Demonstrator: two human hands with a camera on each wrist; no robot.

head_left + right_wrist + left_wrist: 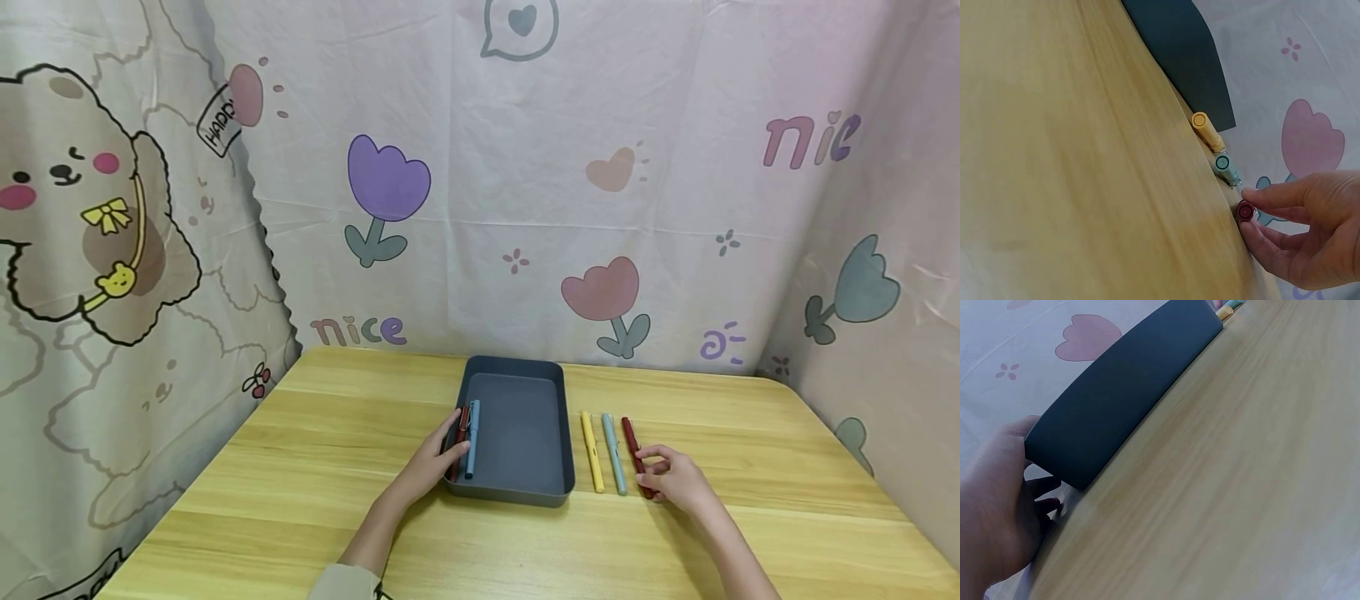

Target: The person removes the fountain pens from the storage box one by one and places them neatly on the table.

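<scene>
A dark grey tray (525, 433) lies on the table, with a dark red pen (463, 421) and a blue pen (473, 437) inside along its left wall. My left hand (427, 462) grips that wall, thumb over the rim and fingers outside; in the left wrist view the fingers (1047, 486) are partly hidden behind the tray. On the right, my right hand (678, 482) pinches a red pen (630, 435) between thumb and fingers. The right wrist view shows this red pen (1245, 211) end-on, low against the tabletop.
Between the tray and the red pen lie a yellow pen (592, 450) and a light teal pen (613, 454), roughly parallel. A printed cloth (480, 167) hangs behind the wooden table (330, 425) and along both sides.
</scene>
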